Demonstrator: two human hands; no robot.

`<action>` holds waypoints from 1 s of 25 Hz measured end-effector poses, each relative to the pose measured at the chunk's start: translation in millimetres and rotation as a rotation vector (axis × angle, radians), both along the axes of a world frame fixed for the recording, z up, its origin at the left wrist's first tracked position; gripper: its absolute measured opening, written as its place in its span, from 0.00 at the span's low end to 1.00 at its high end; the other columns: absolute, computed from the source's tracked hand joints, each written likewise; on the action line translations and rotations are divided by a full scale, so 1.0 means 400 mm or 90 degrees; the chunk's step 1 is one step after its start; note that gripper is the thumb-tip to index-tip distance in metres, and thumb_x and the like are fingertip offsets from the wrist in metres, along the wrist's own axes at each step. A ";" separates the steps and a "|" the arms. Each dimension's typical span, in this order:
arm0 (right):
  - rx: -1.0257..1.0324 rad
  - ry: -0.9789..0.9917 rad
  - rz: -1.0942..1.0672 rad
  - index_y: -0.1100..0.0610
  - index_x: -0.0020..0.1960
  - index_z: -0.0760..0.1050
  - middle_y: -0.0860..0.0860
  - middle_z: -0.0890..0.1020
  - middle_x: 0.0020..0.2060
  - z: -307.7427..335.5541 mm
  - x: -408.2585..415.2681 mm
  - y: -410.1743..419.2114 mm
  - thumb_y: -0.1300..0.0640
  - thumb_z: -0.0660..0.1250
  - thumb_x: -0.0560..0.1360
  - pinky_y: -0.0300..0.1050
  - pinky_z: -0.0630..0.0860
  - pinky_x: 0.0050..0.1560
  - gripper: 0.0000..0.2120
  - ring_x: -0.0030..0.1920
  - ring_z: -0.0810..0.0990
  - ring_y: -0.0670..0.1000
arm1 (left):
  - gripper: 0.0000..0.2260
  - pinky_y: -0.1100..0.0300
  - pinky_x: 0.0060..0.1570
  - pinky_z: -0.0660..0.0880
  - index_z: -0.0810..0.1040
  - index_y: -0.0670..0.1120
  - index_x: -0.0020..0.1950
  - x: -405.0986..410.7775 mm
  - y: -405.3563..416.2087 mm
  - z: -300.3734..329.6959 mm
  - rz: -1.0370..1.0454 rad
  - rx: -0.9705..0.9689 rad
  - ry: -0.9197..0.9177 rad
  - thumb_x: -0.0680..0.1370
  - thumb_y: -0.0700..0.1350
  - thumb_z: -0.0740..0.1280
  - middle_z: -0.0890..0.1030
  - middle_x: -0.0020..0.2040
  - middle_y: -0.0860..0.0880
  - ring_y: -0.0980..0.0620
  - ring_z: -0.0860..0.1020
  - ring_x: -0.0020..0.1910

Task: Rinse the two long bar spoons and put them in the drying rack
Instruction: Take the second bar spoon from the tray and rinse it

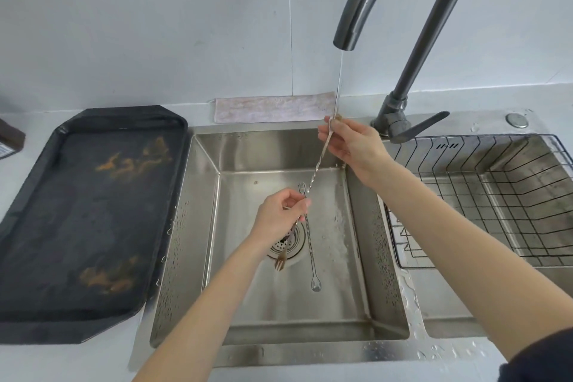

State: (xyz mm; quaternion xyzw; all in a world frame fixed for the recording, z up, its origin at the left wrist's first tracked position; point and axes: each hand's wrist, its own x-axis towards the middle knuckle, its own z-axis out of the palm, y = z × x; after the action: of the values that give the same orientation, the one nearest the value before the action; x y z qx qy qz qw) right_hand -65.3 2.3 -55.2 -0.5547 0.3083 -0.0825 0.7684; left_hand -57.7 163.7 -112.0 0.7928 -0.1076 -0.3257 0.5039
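Observation:
One long twisted bar spoon (317, 168) slants over the left sink basin (279, 313). My right hand (350, 143) pinches its upper end under the thin water stream (339, 80) from the tap (344, 37). My left hand (280, 214) pinches its shaft lower down, and its small fork end (280, 262) hangs over the drain (286, 245). A second bar spoon (311, 253) lies flat on the basin floor, bowl toward me and fork tip at the far end. The black wire drying rack (483, 201) sits in the right basin.
A dark tray (83, 220) with gold markings lies on the counter to the left. A folded pale cloth (273, 108) lies behind the sink. The tap lever (418, 129) points right. Water drops dot the sink's rim and front edge.

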 end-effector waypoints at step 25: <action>-0.051 -0.043 0.075 0.54 0.52 0.75 0.47 0.81 0.43 0.066 -0.009 -0.011 0.61 0.63 0.77 0.33 0.76 0.46 0.06 0.38 0.82 0.40 | 0.05 0.67 0.35 0.72 0.77 0.46 0.41 0.001 -0.044 -0.010 0.010 -0.055 0.032 0.76 0.41 0.65 0.79 0.34 0.51 0.60 0.77 0.31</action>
State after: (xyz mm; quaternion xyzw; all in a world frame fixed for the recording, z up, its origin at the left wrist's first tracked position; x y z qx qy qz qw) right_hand -68.7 -2.1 -28.8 -0.5991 0.2457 -0.0679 0.7590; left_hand -57.1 146.3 -116.0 0.7625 -0.1029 -0.3367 0.5428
